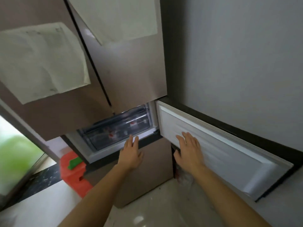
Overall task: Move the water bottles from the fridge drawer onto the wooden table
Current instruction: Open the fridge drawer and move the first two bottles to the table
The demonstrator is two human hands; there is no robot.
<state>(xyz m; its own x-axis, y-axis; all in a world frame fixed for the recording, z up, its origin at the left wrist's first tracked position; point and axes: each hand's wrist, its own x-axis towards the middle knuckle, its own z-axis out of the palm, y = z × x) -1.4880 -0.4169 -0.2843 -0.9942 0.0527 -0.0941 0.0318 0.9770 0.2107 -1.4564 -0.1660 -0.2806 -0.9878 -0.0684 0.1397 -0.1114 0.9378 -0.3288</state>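
Observation:
A clear fridge drawer (98, 140) shows inside the open middle compartment of a brown fridge. Water bottles (113, 134) with red-and-white labels lie blurred behind its transparent front. My left hand (131, 153) is open, fingers stretched toward the drawer's lower front edge, just below the bottles. My right hand (188, 149) is open and flat against the inner white face of the compartment door (229, 145), which is swung out to the right. The wooden table is out of view.
Two pale sheets of paper (41, 61) hang on the upper fridge doors. An orange plastic bag (73, 171) with a green item sits on the floor at the left. A grey wall (246, 54) stands right. Pale floor tiles (155, 207) lie below.

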